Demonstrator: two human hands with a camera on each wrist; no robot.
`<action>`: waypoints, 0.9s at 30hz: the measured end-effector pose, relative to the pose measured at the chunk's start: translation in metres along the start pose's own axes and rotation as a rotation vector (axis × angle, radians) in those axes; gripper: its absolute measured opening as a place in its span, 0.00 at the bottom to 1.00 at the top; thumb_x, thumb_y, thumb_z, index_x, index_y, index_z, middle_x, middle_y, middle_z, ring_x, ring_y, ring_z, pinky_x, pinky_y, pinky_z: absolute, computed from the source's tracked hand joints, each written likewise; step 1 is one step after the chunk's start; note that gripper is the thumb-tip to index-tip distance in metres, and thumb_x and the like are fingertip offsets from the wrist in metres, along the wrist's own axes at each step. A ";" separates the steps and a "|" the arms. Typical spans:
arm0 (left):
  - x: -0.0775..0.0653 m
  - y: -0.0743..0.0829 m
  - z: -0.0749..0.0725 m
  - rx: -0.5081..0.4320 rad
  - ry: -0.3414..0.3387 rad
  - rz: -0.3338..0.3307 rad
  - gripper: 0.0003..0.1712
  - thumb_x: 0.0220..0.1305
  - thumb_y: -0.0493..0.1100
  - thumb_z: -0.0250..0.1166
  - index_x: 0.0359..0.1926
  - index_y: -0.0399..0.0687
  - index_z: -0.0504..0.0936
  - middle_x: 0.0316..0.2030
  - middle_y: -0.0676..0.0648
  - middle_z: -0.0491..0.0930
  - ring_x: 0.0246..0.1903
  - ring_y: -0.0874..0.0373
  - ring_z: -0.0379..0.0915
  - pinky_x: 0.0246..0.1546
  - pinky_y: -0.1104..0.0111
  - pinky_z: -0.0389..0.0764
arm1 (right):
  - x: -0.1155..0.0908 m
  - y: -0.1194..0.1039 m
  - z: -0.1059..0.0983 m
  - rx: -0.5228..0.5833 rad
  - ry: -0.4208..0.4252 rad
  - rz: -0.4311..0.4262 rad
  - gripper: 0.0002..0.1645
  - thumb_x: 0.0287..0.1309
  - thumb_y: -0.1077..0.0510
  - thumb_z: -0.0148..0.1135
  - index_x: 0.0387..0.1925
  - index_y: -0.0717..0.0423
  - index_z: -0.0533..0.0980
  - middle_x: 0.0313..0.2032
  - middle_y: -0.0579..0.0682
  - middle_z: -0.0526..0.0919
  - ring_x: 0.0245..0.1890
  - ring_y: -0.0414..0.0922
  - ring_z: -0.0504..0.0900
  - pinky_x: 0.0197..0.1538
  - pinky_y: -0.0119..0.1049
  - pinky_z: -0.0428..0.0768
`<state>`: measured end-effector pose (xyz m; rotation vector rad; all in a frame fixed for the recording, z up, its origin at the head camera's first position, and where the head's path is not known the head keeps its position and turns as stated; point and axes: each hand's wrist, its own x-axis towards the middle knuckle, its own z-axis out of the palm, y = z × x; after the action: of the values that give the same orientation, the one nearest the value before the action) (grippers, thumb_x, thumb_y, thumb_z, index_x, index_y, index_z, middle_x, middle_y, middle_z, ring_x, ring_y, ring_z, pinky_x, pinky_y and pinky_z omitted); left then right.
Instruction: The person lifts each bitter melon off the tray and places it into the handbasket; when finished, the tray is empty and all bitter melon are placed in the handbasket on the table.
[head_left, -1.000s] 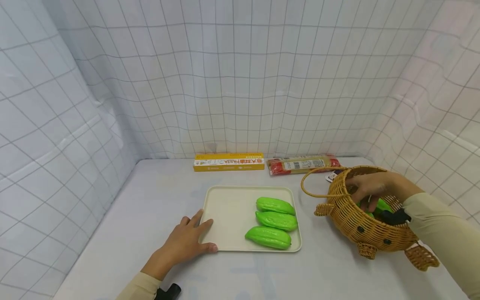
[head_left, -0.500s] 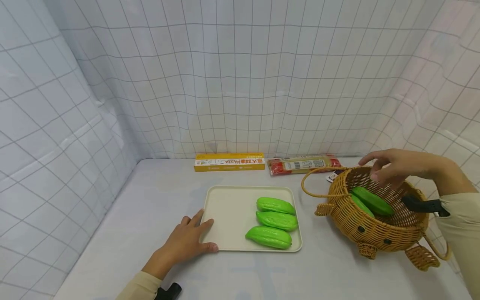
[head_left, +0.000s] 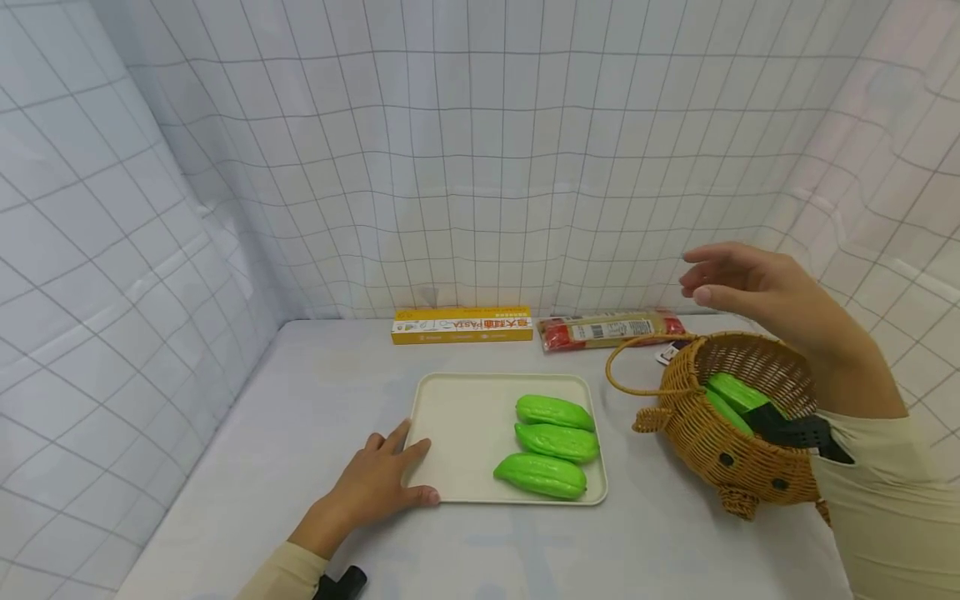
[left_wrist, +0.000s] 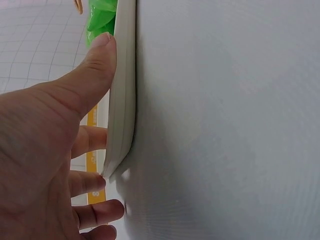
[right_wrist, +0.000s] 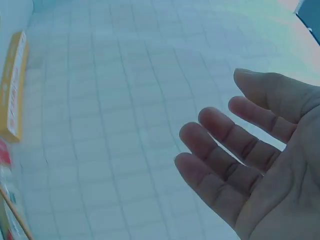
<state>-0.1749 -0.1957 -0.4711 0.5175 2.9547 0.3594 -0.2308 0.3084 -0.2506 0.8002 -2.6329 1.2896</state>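
My left hand [head_left: 375,485] rests at the left edge of a cream tray [head_left: 459,437], thumb and fingers spread over the rim; the left wrist view shows the thumb [left_wrist: 95,67] along the tray's side. Three green ridged vegetables, like bitter melons [head_left: 555,442], lie on the tray's right half. My right hand [head_left: 780,296] is raised above the back of a wicker basket [head_left: 693,442], fingers loosely bent and apart, holding nothing. Inside the basket are two more green vegetables [head_left: 731,388], partly hidden by its wall and the black wrist strap [head_left: 787,429].
A yellow pasta box [head_left: 461,325] and a red-ended clear pack of noodles [head_left: 611,330] lie along the back of the white table [head_left: 330,392]. The basket's handle [head_left: 618,379] sticks out leftward. Gridded white curtains [head_left: 487,167] hang behind and at both sides.
My right hand has come up out of the basket, holding nothing, and risen above its back rim. The green vegetables inside stayed there. The left hand and tray have not moved.
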 end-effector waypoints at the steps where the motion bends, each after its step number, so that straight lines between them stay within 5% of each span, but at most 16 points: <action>1: 0.000 0.000 0.000 0.000 0.000 -0.001 0.52 0.49 0.75 0.69 0.70 0.54 0.76 0.75 0.34 0.61 0.50 0.46 0.68 0.46 0.52 0.75 | 0.003 -0.001 0.008 0.030 -0.014 0.002 0.25 0.71 0.66 0.60 0.66 0.56 0.73 0.50 0.52 0.83 0.50 0.40 0.83 0.49 0.27 0.80; 15: -0.002 0.002 0.001 -0.013 -0.007 -0.013 0.51 0.49 0.75 0.70 0.70 0.54 0.76 0.75 0.35 0.61 0.51 0.45 0.67 0.47 0.51 0.75 | 0.027 0.033 0.133 0.083 -0.300 0.155 0.34 0.71 0.47 0.63 0.72 0.55 0.67 0.68 0.58 0.73 0.68 0.61 0.71 0.64 0.57 0.74; 27: -0.003 0.001 0.002 0.003 0.015 0.002 0.51 0.50 0.75 0.69 0.70 0.53 0.76 0.75 0.34 0.61 0.51 0.44 0.67 0.48 0.51 0.75 | 0.032 0.066 0.202 0.133 -0.385 0.312 0.33 0.72 0.49 0.60 0.72 0.56 0.67 0.68 0.63 0.73 0.69 0.60 0.70 0.68 0.59 0.68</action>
<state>-0.1718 -0.1952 -0.4724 0.5211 2.9698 0.3616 -0.2636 0.1751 -0.4157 0.7401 -3.1040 1.5334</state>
